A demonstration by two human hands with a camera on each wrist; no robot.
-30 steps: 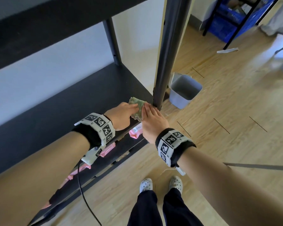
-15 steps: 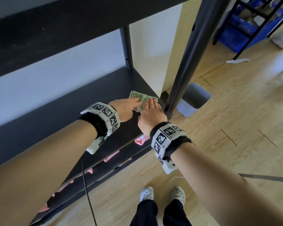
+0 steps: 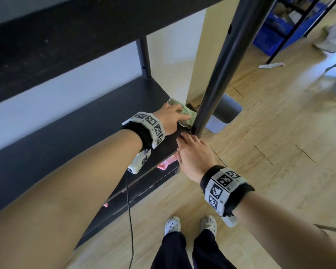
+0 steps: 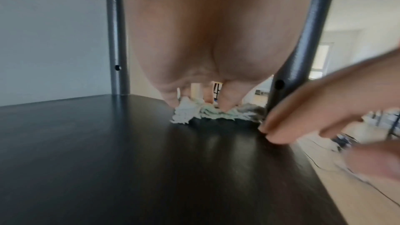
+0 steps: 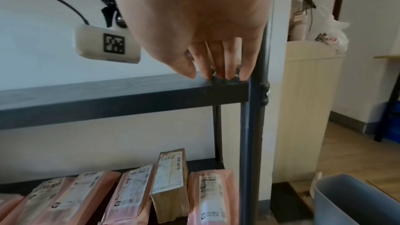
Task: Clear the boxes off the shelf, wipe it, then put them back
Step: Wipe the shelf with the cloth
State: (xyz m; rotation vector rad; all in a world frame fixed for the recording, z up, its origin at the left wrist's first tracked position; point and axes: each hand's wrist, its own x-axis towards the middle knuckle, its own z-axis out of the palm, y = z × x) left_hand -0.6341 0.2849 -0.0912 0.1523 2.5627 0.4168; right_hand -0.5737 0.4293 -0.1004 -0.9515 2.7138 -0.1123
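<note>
The black shelf (image 3: 85,133) is bare apart from a crumpled green cloth (image 3: 186,113) at its right end, beside the front post (image 3: 221,65). My left hand (image 3: 171,119) lies on the cloth, fingertips pressing it onto the board (image 4: 129,160); the cloth (image 4: 194,111) bunches under them. My right hand (image 3: 194,152) is off the cloth, with straight fingers (image 5: 227,61) touching the shelf's front edge (image 5: 108,95) next to the post. Several pink parcels (image 5: 212,194) and a brown box (image 5: 171,182) lie on the lower shelf.
An upper black shelf (image 3: 85,35) overhangs the work area. A grey bin (image 3: 225,113) stands on the wooden floor just right of the post. A black cable (image 3: 130,220) hangs from my left wrist. A blue rack (image 3: 279,26) is far right.
My left hand has pushed the cloth further right, up to the post. My right hand has come off the cloth and drawn back to the shelf's front edge.
</note>
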